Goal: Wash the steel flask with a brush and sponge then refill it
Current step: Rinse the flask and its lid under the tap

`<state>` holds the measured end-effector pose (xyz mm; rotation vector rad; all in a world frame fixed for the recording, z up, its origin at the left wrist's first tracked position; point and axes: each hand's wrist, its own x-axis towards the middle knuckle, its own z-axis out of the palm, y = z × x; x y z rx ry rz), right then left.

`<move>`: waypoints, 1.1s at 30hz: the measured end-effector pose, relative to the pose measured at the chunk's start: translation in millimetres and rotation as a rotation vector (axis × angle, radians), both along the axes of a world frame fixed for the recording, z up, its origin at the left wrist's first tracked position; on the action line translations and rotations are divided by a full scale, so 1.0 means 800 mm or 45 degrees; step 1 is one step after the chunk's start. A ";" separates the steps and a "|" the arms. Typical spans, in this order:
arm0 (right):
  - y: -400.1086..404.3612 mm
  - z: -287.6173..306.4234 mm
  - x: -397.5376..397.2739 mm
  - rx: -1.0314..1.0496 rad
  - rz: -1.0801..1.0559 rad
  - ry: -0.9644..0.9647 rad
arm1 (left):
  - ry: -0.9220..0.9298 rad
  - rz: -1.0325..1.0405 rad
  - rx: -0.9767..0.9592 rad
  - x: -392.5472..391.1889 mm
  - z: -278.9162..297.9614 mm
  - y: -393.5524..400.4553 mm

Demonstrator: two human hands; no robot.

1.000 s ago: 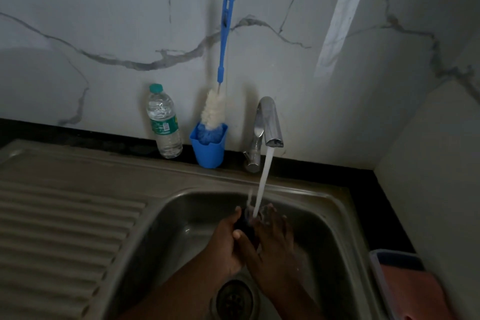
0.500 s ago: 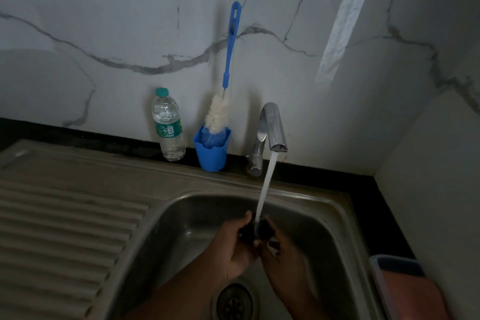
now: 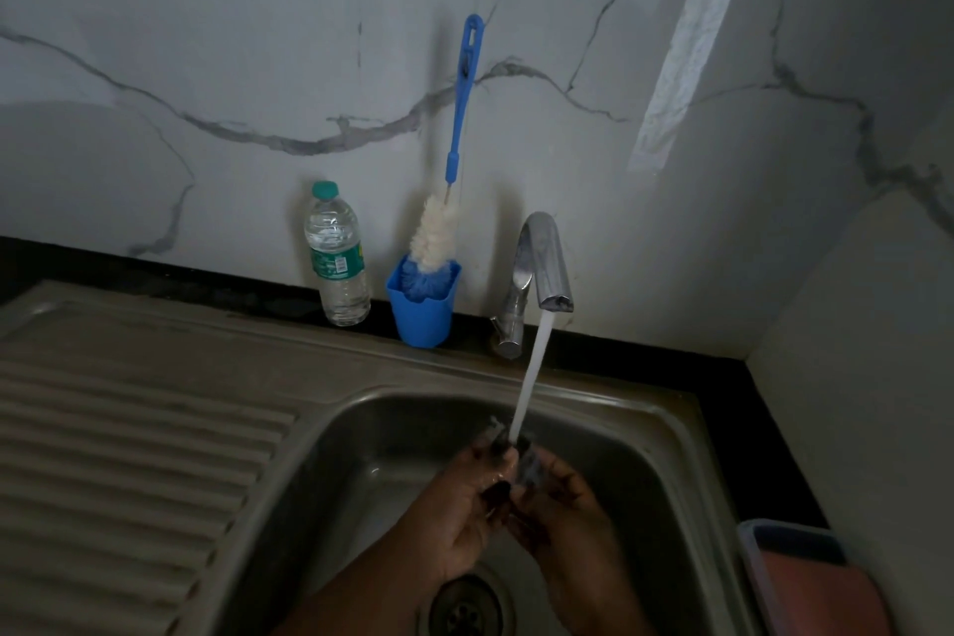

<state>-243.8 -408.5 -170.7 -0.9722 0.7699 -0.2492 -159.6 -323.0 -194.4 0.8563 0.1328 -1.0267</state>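
both hands meet low in the sink under the running water. the left hand (image 3: pixel 467 522) has its fingers curled round a small dark object (image 3: pixel 521 462), and the right hand (image 3: pixel 565 511) pinches the same piece from the other side; the stream (image 3: pixel 531 372) falls right onto it. it is too dark and too small to tell whether this is the flask's cap or something else, and the steel flask itself does not show anywhere in this view.

the piece looks wet and is held only by fingertips, so the likeliest slip, as i judge it, is it squirting out and dropping toward the drain (image 3: pixel 464 607) just below the hands. water striking it head-on could also spray up over the sink (image 3: pixel 666 421) rim onto the black surface (image 3: pixel 764 434) and toward the container (image 3: pixel 790 540) at the right edge.

behind the basin, the tap (image 3: pixel 547 263) stands just beside a blue cup (image 3: pixel 423 315) holding the bottle brush (image 3: pixel 454 160), whose long handle leans on the wall. a careless reach for the brush with wet hands could tip the cup, or knock over the plastic water bottle (image 3: pixel 338 258) just beside it. the ribbed drainboard (image 3: pixel 129 455) lies to the left.
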 end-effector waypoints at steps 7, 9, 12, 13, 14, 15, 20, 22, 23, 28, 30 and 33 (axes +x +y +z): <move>0.007 0.017 0.003 0.111 0.052 0.103 | -0.845 -0.188 0.397 0.014 0.006 0.017; 0.001 0.006 0.003 -0.248 0.061 0.218 | -1.072 -0.271 0.507 0.014 0.014 0.015; 0.004 -0.001 -0.018 -0.866 0.190 0.190 | -1.259 -0.243 0.536 0.018 0.018 0.007; 0.009 -0.002 -0.023 -1.075 0.239 0.208 | -1.229 -0.210 0.541 0.020 0.017 0.004; 0.014 -0.005 -0.027 -1.240 0.275 0.249 | -1.167 -0.176 0.537 0.023 0.016 0.002; 0.020 -0.008 -0.028 -1.328 0.306 0.292 | -1.128 -0.171 0.536 0.024 0.015 0.000; 0.019 0.002 -0.010 -1.054 0.303 0.389 | -1.158 -0.249 0.545 0.016 0.004 0.000; 0.005 0.006 -0.007 -1.060 0.364 0.485 | -1.191 -0.245 0.572 0.015 -0.002 0.004; 0.005 0.009 -0.006 -1.166 0.470 0.542 | -1.213 -0.229 0.581 0.015 -0.001 0.005; 0.014 0.005 -0.008 -1.571 0.727 0.679 | -1.222 -0.203 0.576 0.023 0.002 0.013; 0.010 0.002 -0.010 -1.557 0.675 0.705 | -1.210 -0.231 0.585 0.013 -0.001 0.012; 0.002 -0.008 -0.002 -1.537 0.645 0.673 | -1.298 -0.202 0.640 -0.001 -0.005 0.011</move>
